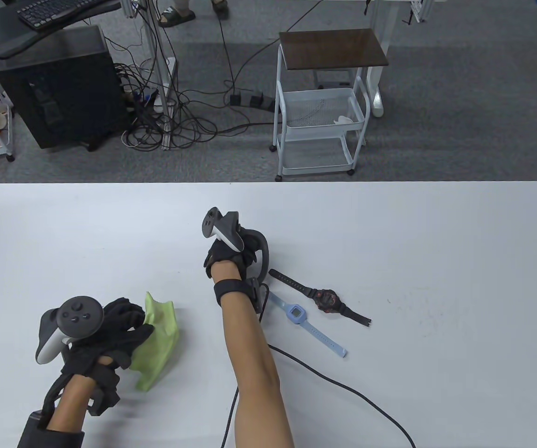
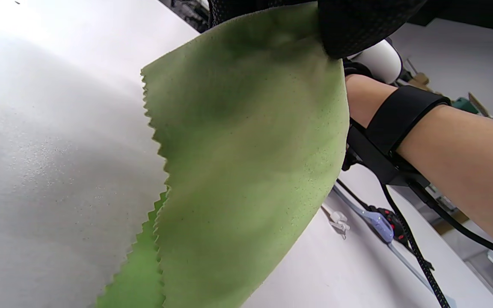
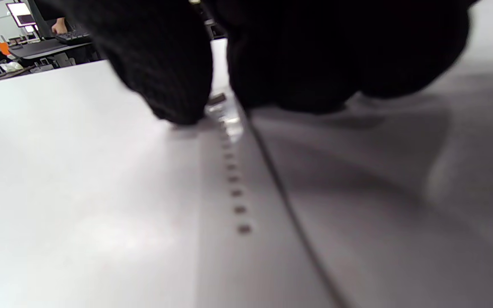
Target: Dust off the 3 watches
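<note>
White tabletop carries all task items. Landmark: blue watch, lying flat with its strap stretched out, just right of the right forearm.

Black watch with red face markings lies flat just beyond the blue watch, on the far-right side, straps extended; the two run roughly parallel, close but apart.

Third watch: a pale strap with a row of punched holes shows only in the right wrist view, lying on the tabletop directly under the right hand. That hand sits beyond and left of the blue watch. Its gloved fingers curl down with the tips at the strap's buckle end; whether they pinch it I cannot tell.

Left hand, well left of the blue watch and nearer the person, holds a green cloth. Fingers curl round the cloth's top edge; the rest hangs down toward the tabletop, zigzag-cut edge visible.
</note>
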Available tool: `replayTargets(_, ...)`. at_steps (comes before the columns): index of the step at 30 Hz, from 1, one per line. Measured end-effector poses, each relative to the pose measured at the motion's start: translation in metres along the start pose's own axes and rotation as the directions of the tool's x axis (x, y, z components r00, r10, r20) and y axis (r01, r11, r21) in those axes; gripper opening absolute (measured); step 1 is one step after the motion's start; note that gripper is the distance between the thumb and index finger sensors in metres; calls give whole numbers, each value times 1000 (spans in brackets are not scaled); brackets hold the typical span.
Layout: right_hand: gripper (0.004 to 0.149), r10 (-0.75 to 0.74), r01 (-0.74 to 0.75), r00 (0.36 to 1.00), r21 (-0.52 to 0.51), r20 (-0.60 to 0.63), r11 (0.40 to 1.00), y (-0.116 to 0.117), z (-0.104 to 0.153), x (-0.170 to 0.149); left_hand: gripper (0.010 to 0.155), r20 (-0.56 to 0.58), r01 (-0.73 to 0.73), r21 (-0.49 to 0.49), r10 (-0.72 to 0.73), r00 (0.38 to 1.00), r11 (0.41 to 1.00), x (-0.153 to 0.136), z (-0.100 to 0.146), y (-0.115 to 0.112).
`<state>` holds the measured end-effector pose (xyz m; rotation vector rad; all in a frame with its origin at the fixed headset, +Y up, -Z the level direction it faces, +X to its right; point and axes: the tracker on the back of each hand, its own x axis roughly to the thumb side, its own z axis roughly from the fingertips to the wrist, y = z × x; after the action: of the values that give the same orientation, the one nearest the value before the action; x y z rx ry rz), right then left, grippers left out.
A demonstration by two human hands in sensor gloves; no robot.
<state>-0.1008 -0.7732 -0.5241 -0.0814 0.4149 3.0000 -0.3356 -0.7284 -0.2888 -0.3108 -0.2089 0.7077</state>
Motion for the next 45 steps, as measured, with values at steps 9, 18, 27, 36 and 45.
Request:
replayTargets(9, 47, -46, 46, 999, 17, -14, 999, -2, 0, -6, 48, -5, -1, -8, 1, 1000, 1000, 0, -1, -1)
replayTargets(18, 41, -90, 90, 996, 25, 0, 996, 0, -1, -9, 48, -4, -5, -5, 5, 1000, 1000, 0, -1, 0)
replayTargets(27, 40, -94, 94, 995, 21, 32, 995, 1, 1, -7, 48, -3, -15, 6, 15, 1000, 1000, 0, -1, 1)
replayTargets(36, 38, -292, 292, 952, 20, 91, 956, 0, 7, -30, 48, 7, -26, 11, 25, 1000, 1000, 0, 0, 1)
replayTargets(45, 37, -500, 521, 835, -37, 229, 853, -11, 21, -56, 47, 24, -38, 24, 37, 999, 999, 0, 0, 2)
